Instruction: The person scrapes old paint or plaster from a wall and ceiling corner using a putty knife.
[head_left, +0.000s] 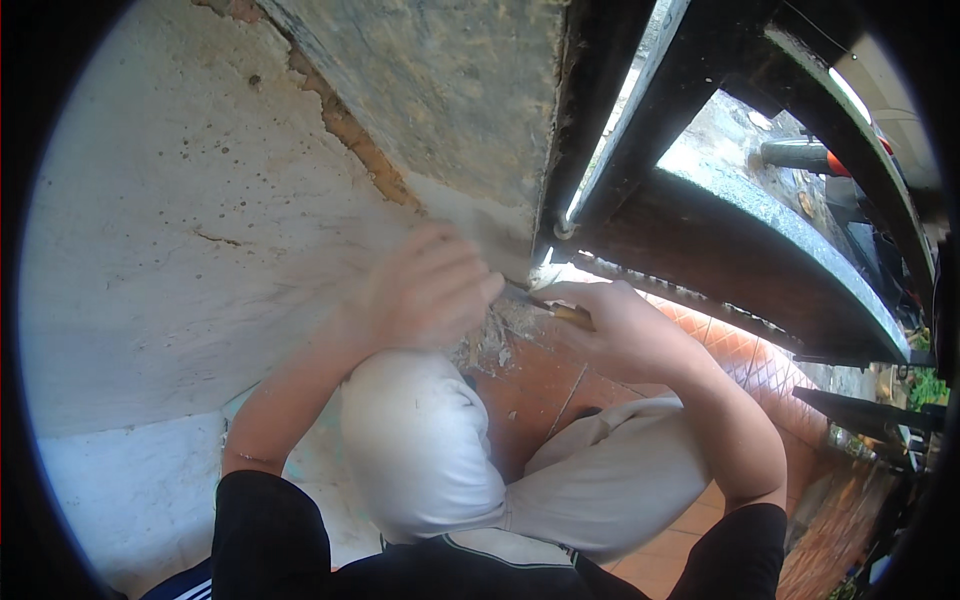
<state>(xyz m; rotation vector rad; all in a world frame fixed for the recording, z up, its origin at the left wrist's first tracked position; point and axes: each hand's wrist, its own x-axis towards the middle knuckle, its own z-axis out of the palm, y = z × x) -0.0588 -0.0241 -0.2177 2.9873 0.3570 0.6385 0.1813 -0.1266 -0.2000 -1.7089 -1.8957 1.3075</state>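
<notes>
My left hand, blurred, has its fingers curled beside a flaking crack low on the wall corner; what is inside them is hidden. My right hand grips a tool with a pale yellowish handle and a dark, narrow metal part, which points left toward my left hand and partly disappears behind it. Below both hands, pale crumbly debris lies on orange floor tiles at the foot of the wall.
A white wall fills the left. A dark gate or door frame with curved panels stands at the right, with a wheel and green plants beyond it. My bent knees in pale trousers are below the hands.
</notes>
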